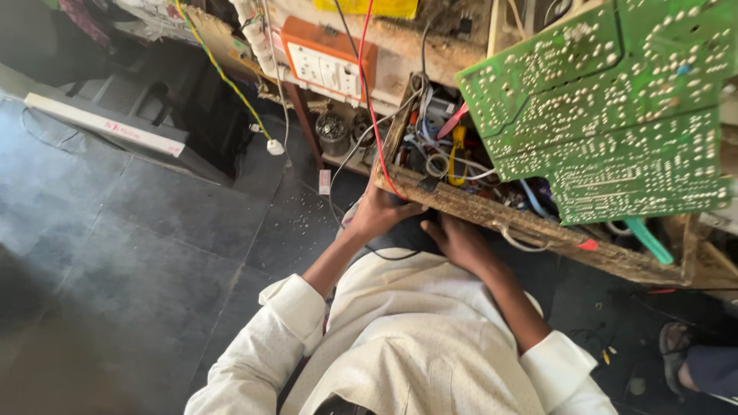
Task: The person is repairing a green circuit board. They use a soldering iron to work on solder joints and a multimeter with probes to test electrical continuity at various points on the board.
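Note:
A worn wooden drawer (492,217), pulled out of a workbench, is packed with tangled wires, pliers with yellow handles (458,157) and small parts. My left hand (379,211) grips the drawer's front left corner, fingers curled over the edge. My right hand (460,240) holds the front board from below, near its middle, with the fingertips hidden under the wood. A large green circuit board (615,107), solder side up, lies tilted over the drawer's right half. Both arms wear rolled-up white sleeves.
An orange socket board (327,60) hangs on the bench, and a red wire (369,100) runs down into the drawer. A white plug (275,146) dangles on a yellow-green cable. A flat screen (108,127) lies on the dark tiled floor. Another person's sandalled foot (680,361) is at lower right.

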